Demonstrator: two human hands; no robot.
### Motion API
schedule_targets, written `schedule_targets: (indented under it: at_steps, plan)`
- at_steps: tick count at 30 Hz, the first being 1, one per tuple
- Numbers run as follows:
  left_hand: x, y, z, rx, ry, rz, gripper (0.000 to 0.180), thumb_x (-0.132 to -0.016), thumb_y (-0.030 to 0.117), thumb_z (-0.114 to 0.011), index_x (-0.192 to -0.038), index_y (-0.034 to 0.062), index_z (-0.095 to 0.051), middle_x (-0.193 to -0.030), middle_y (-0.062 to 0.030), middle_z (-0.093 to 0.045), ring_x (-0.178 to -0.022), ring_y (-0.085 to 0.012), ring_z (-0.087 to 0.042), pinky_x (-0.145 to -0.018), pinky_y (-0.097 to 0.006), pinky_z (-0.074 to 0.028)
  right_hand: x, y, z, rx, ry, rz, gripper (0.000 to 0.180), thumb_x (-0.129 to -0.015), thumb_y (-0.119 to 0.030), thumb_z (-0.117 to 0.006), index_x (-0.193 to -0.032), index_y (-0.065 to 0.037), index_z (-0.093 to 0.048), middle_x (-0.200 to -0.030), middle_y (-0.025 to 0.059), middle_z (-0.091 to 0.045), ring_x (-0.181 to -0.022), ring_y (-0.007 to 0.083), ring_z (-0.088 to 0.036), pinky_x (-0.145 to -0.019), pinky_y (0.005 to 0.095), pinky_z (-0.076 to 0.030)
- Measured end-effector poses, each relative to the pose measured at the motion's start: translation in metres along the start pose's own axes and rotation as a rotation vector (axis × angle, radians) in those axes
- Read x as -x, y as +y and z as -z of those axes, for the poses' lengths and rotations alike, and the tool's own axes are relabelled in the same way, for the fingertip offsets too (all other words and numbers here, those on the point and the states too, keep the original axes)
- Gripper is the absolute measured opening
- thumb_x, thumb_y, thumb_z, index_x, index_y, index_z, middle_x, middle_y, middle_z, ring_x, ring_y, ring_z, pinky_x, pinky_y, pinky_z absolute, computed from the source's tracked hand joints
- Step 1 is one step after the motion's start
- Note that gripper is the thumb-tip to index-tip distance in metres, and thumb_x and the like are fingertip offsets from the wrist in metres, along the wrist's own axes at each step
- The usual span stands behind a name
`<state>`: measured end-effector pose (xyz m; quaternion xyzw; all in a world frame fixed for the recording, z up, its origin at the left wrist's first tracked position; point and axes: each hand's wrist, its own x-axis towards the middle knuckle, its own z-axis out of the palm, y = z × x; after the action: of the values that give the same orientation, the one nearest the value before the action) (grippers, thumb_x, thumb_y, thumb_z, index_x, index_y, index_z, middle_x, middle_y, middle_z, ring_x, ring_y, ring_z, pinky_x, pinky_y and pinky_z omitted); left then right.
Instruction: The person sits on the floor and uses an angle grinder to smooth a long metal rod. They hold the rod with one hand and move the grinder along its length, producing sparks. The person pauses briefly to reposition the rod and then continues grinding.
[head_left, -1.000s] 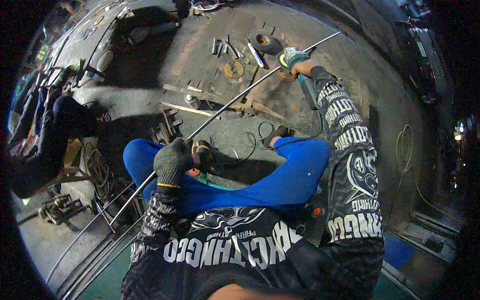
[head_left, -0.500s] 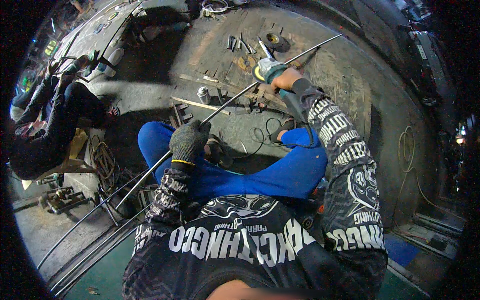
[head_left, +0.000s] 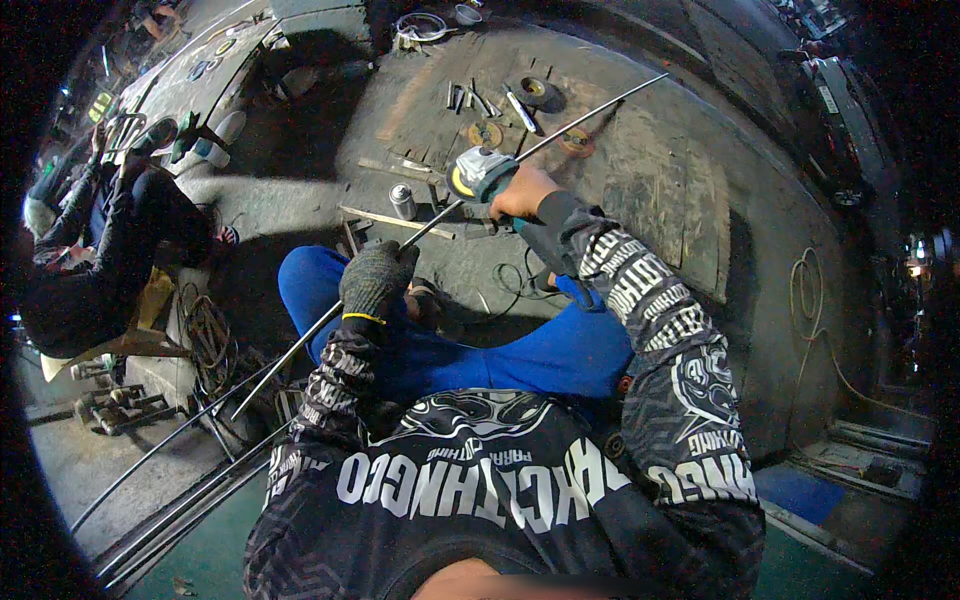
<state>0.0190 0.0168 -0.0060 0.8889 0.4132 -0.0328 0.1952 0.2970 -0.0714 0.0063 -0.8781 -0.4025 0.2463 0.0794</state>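
I sit cross-legged on the concrete floor point(head_left: 650, 200), blue trousers under me. Across my lap runs a long thin steel rod point(head_left: 420, 232), from the rods lying at the floor's lower left edge up toward the far right. My left hand point(head_left: 375, 282), gloved, is clenched around the rod near its middle, steadying it. My right hand point(head_left: 520, 192), bare, grips an angle grinder point(head_left: 480, 172) whose head sits on the rod just beyond. I judge the grinding is under way but unfinished: the rod is in one piece. Grinding discs point(head_left: 485, 133) lie near the far edge, a small can point(head_left: 402, 201) beside the rod.
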Motion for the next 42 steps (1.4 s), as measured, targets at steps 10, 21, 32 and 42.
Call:
schedule_targets:
  at_steps: [10, 21, 32, 42]
  plan:
    - [-0.007, 0.003, 0.002, 0.034, -0.082, 0.033, 0.050, -0.094, 0.050, -0.055, -0.096, 0.0039, -0.074, -0.096, -0.0237, -0.070, -0.095, -0.0419, -0.067, -0.083, -0.053, -0.052, 0.020, -0.019, 0.005, 0.014, -0.072, -0.023, 0.057, -0.053, -0.041, -0.086, -0.081, 0.007, -0.073, -0.089, 0.0251, -0.073, -0.086, 0.0360, -0.072, -0.077, 0.0413, -0.058]
    - [-0.013, -0.009, -0.001, 0.034, -0.036, -0.013, 0.052, -0.097, 0.050, -0.052, -0.093, 0.0028, -0.073, -0.092, -0.0240, -0.069, -0.089, -0.0433, -0.067, -0.079, -0.053, -0.052, 0.000, 0.027, 0.014, -0.041, 0.043, -0.044, 0.059, -0.053, -0.041, -0.088, -0.082, 0.009, -0.073, -0.093, 0.0254, -0.073, -0.086, 0.0349, -0.073, -0.076, 0.0426, -0.058]
    - [0.002, -0.007, -0.004, -0.008, -0.025, -0.026, 0.054, -0.096, 0.054, -0.052, -0.092, 0.0035, -0.073, -0.087, -0.0243, -0.070, -0.086, -0.0436, -0.069, -0.078, -0.053, -0.054, -0.030, 0.106, 0.042, -0.065, 0.041, -0.244, 0.059, -0.054, -0.042, -0.087, -0.083, 0.007, -0.073, -0.088, 0.0222, -0.073, -0.081, 0.0318, -0.071, -0.074, 0.0404, -0.056]
    - [0.002, 0.005, 0.000, -0.060, -0.145, 0.151, 0.038, -0.090, 0.047, -0.062, -0.095, 0.0102, -0.071, -0.083, -0.0236, -0.071, -0.082, -0.0421, -0.070, -0.072, -0.052, -0.055, -0.086, 0.165, 0.073, 0.113, -0.046, -0.349, 0.066, -0.058, -0.050, -0.081, -0.106, -0.005, -0.075, -0.116, 0.0220, -0.071, -0.105, 0.0339, -0.069, -0.092, 0.0407, -0.055]
